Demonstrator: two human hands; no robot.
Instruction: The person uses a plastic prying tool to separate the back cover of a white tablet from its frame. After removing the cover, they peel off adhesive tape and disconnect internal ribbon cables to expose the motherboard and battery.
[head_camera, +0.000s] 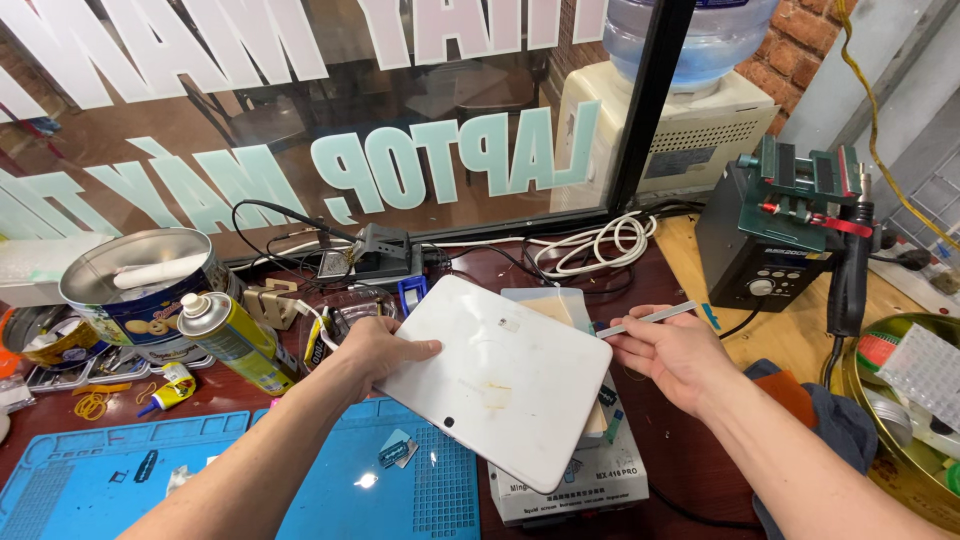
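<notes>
left: round tin (140, 285) and spray can (232, 340) beside a blue mat (330, 490). centre: left hand (375, 352) grasping a white tablet (497, 378), back up, above a grey box (570, 485). right: right hand (672, 352) pinching a thin flat tool (650, 319).

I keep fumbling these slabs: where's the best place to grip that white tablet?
By a long edge, from the side, as the left hand does: the white tablet is thin, flat and tilted, back up, so fingers wrap under its rim.
</notes>
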